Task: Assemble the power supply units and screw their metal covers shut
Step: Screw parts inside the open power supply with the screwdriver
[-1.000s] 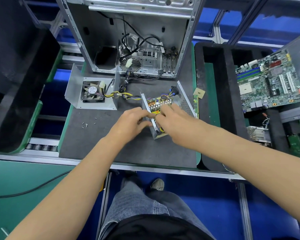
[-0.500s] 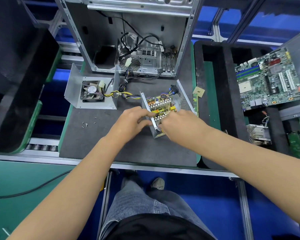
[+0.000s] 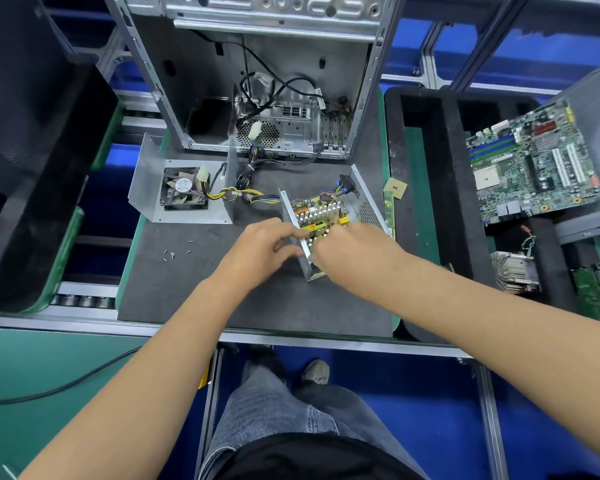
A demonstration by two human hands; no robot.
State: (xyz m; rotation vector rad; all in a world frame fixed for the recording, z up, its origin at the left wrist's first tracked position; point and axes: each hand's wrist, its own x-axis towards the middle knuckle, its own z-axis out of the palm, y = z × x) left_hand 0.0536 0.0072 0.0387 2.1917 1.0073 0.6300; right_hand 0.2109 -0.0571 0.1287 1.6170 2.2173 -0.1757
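The open PSU case (image 3: pixel 329 223) sits mid-mat (image 3: pixel 194 292), its board (image 3: pixel 321 216) exposed between the two upright side walls, cover not yet on. The left hand (image 3: pixel 260 247) curls its fingers round the near left wall, steadying it; the right hand (image 3: pixel 347 249) reaches into the near end of the case, fingers bent out of sight, so whether it pinches anything I cannot tell. The cover (image 3: pixel 184 188) (fan (image 3: pixel 184 188) mounted inside) lies well to the left, tied to the board by yellow and black wires (image 3: pixel 243 195). Loose screws (image 3: pixel 174 252) lie on the mat between. Risk, as I judge it: tugging the case could strain those wires, or closing the cover could trap them; a sweeping forearm could scatter the screws
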